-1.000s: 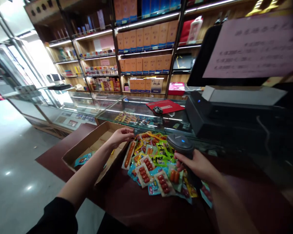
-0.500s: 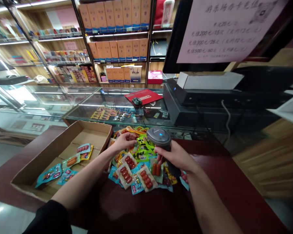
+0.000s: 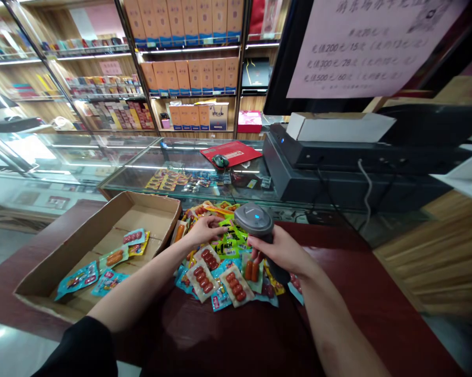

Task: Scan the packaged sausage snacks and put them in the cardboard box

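Observation:
My right hand (image 3: 277,246) is wrapped round the handle of a dark grey barcode scanner (image 3: 253,219), whose top shows a blue light. The scanner's head is above a heap of snack packets. At the heap's left side my left hand (image 3: 206,230) has its fingers curled, with thumb and fingertips at the edge of a bright green snack packet (image 3: 231,243). Clear sausage packets (image 3: 236,285) lie at the front of the heap, over blue packets (image 3: 220,299). Under the scanner is a packet of orange-brown sausages (image 3: 252,271).
To the left, a shallow cardboard box (image 3: 113,209) holds several packets. Behind the heap is a glass display counter (image 3: 141,178) with a red mat (image 3: 243,153) and a mouse (image 3: 220,161). At the right are a monitor (image 3: 275,78) and a black cash drawer (image 3: 318,180).
The scanner and my right hand have shifted very slightly left and up. My left hand's fingers have moved a little at the green packet. The box and heap look the same.

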Action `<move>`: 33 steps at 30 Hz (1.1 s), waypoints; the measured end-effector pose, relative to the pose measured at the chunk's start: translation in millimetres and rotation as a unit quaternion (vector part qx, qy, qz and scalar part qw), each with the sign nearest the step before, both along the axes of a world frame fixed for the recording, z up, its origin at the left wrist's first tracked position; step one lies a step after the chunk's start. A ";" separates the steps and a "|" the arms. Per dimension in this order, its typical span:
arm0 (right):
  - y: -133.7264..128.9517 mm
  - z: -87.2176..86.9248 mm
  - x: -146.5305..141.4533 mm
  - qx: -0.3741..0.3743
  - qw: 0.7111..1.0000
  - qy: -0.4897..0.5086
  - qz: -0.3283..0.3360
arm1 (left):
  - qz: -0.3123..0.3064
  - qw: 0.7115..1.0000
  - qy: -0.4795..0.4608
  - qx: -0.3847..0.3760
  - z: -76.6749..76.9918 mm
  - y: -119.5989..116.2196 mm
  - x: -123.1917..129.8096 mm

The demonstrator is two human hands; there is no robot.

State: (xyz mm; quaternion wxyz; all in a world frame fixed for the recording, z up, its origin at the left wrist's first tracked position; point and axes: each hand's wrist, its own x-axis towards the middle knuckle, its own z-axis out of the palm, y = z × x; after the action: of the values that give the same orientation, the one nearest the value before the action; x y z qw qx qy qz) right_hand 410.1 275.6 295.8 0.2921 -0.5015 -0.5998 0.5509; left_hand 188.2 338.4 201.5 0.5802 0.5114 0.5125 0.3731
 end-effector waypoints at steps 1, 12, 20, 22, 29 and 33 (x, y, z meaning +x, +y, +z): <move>0.1 -0.7 0.0 0.002 1.000 -0.003 0.002 | -0.003 1.000 0.009 0.005 1.3 -1.0 0.0; -2.8 -12.5 -5.4 0.016 1.000 -0.006 0.019 | -0.074 0.991 0.097 0.060 16.9 -3.9 -14.7; -7.9 -14.3 -21.3 0.005 0.998 -0.004 0.056 | 0.002 0.998 -0.067 0.011 52.5 2.3 -53.1; -11.4 -12.6 -26.6 -0.005 0.998 -0.004 0.058 | 0.031 0.994 -0.104 0.019 61.1 2.6 -65.3; -24.1 -17.1 -44.8 -0.026 0.999 -0.001 0.046 | 0.044 0.989 -0.138 0.009 70.2 2.6 -87.8; -26.7 -18.3 -51.0 -0.027 0.998 0.004 0.058 | 0.034 0.992 -0.122 0.001 68.7 2.3 -88.6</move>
State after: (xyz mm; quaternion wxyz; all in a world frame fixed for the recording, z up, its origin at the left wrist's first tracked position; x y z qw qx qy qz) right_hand 359.0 248.9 277.5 0.2484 -0.4711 -0.6115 0.5851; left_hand 99.6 340.7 270.2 0.6247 0.4453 0.4546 0.4526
